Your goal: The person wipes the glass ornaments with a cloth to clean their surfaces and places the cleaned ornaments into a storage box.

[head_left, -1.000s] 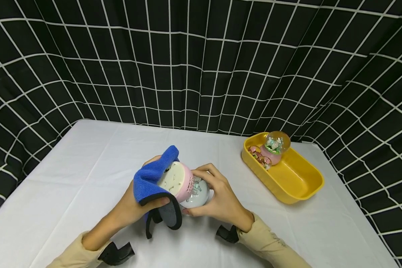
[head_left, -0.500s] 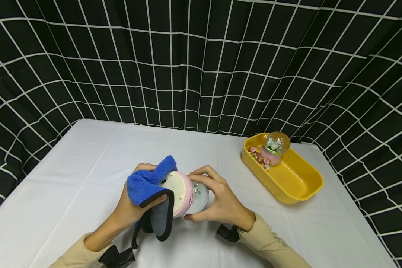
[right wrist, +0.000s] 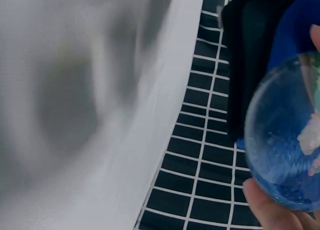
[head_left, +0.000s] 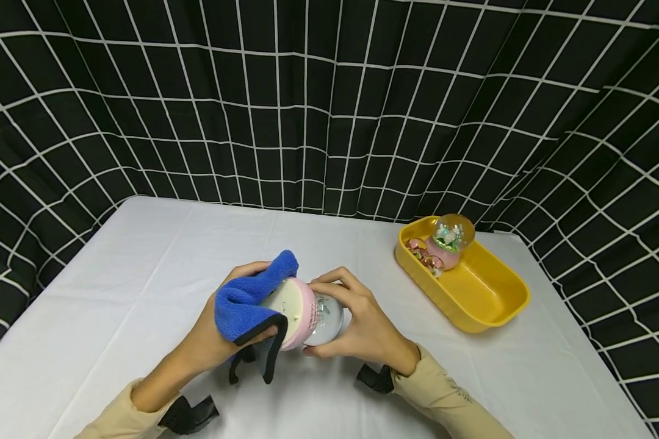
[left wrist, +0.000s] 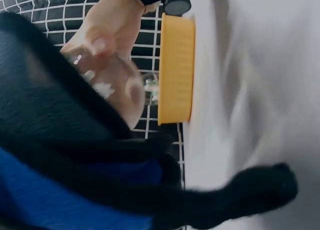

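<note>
A snow globe with a pink base [head_left: 303, 314] lies tipped sideways between both hands, its pale underside facing left. My right hand [head_left: 367, 317] grips the clear dome [head_left: 327, 320], with fingers over the top and thumb beneath. In my left hand [head_left: 208, 338] is a blue cloth [head_left: 244, 311] with black edging, held against the base; its folds hide most of those fingers. The left wrist view shows the cloth's dark side [left wrist: 45, 90] in front of the dome [left wrist: 112, 85]. White and pink figures show inside the dome [right wrist: 280, 140] in the right wrist view.
At the right of the white-covered table [head_left: 143, 262] stands a yellow tray [head_left: 486, 292]. A second snow globe [head_left: 445, 244] with a pink base leans inside it, beside small reddish, shiny pieces [head_left: 425, 256]. A black curtain with white grid lines [head_left: 307, 122] surrounds the table.
The cloth and base shifted left and down, then partly back up and right. The base's underside turned further from view. The right hand kept its grip on the dome.
</note>
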`<state>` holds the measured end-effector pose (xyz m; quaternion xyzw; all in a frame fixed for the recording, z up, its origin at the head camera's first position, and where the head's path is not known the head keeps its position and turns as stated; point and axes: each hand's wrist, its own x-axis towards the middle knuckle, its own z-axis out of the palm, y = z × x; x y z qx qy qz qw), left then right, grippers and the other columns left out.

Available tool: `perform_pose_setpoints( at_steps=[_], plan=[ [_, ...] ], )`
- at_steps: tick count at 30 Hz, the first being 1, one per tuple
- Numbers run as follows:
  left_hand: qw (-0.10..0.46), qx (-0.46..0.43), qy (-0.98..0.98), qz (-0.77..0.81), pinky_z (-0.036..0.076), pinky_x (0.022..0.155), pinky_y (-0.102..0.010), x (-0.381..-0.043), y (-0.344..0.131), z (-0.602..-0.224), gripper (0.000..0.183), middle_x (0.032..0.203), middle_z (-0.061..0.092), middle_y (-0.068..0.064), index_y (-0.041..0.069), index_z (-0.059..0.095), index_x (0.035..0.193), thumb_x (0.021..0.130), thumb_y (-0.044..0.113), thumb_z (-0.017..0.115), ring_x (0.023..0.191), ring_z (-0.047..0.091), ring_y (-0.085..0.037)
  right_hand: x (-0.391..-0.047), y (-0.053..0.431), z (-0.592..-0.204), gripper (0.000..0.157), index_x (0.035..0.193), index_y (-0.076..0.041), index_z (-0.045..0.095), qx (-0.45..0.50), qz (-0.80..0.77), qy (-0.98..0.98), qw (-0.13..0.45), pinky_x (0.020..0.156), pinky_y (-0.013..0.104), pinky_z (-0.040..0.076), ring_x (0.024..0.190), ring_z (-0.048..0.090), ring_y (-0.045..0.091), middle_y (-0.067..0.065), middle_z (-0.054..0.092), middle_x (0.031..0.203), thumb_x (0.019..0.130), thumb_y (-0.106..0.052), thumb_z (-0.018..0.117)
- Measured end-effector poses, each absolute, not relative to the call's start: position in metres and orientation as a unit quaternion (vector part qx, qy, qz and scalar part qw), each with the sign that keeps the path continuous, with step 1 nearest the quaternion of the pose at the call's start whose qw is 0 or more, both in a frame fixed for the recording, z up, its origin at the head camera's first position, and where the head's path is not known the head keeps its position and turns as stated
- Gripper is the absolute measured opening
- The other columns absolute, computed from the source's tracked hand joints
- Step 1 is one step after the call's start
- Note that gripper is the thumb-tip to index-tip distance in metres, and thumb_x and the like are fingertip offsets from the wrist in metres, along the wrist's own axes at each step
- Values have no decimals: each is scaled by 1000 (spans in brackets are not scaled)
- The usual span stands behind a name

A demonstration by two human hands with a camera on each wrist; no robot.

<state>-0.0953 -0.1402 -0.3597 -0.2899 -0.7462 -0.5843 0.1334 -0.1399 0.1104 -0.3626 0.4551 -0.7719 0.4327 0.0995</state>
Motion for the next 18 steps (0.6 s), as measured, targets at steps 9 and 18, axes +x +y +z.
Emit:
perform_pose_setpoints(
  at_steps=[9,18],
  plan=[
    [63,-323,-761,-560,43,100,-17,-96,-144,-357,103,145,49,-9,15,32,152,68,9,91,124,52,-5,-136,110,-362,80,127,-15,65,474,402,-783,33,96,28,52,111,58,11,-2,56,118,56,-32,97],
    [128,-304,-744,-580,49,95,-18,-95,-137,-364,73,125,62,6,6,55,127,64,-3,90,113,62,-5,-131,107,-363,83,133,-11,62,475,376,-796,10,99,27,50,114,57,10,-3,52,120,60,-31,96]
  ],
)
